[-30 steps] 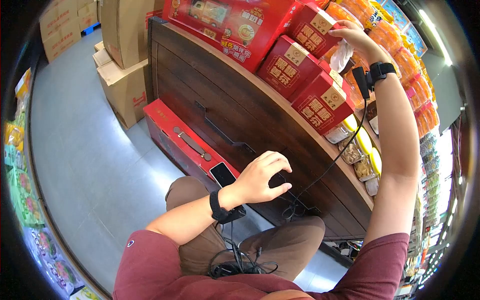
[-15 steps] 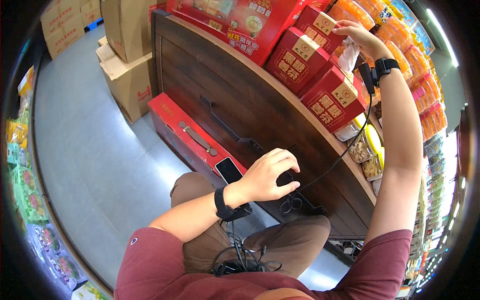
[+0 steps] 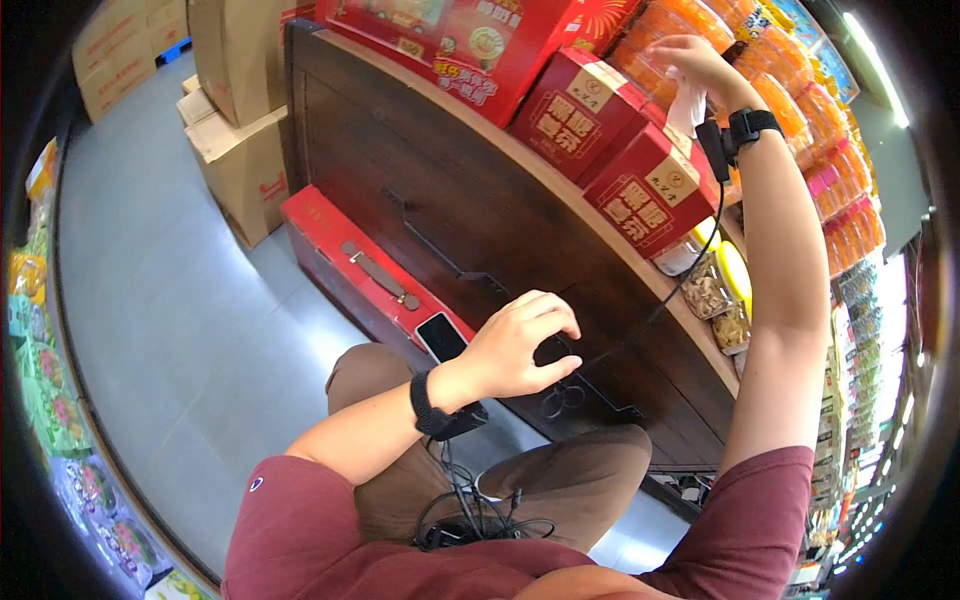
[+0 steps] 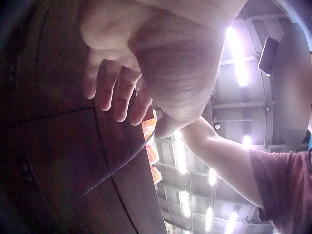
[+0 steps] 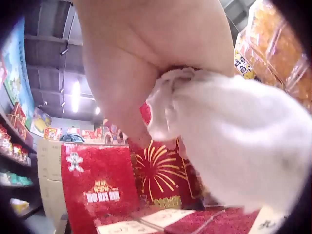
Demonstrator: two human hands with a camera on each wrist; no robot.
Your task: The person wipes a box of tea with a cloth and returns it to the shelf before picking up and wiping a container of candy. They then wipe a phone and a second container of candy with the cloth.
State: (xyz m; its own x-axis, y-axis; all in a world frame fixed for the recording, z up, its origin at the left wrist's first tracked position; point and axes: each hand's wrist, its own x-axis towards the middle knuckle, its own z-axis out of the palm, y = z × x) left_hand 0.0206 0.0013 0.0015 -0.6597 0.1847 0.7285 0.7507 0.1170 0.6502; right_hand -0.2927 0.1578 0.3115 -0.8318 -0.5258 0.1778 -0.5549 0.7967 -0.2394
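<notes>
In the head view the right hand (image 3: pixel 700 68) is raised over the shelf, fingers bent, with a crumpled white cloth (image 3: pixel 686 104) hanging from its grip. The cloth (image 5: pixel 234 131) fills much of the right wrist view, held against the palm. Below this hand, red boxes with cream labels (image 3: pixel 572 112) (image 3: pixel 650 195) stand side by side at the shelf edge. The left hand (image 3: pixel 518 345) hovers before the dark drawer front, fingers loosely curved and thumb apart. In the left wrist view this hand (image 4: pixel 151 63) holds nothing visible.
Orange snack packs (image 3: pixel 780 110) are stacked behind the boxes; yellow-lidded jars (image 3: pixel 708 290) stand beside them. A red gift case (image 3: pixel 360 265) stands below on the floor, near a phone (image 3: pixel 440 335). Cardboard cartons (image 3: pixel 240 160) are at left. A cable runs from the right wrist.
The upper red box beside the right hand's fingers no longer shows above the other boxes. The right hand is now away from the boxes, still with the cloth. The left hand has barely moved.
</notes>
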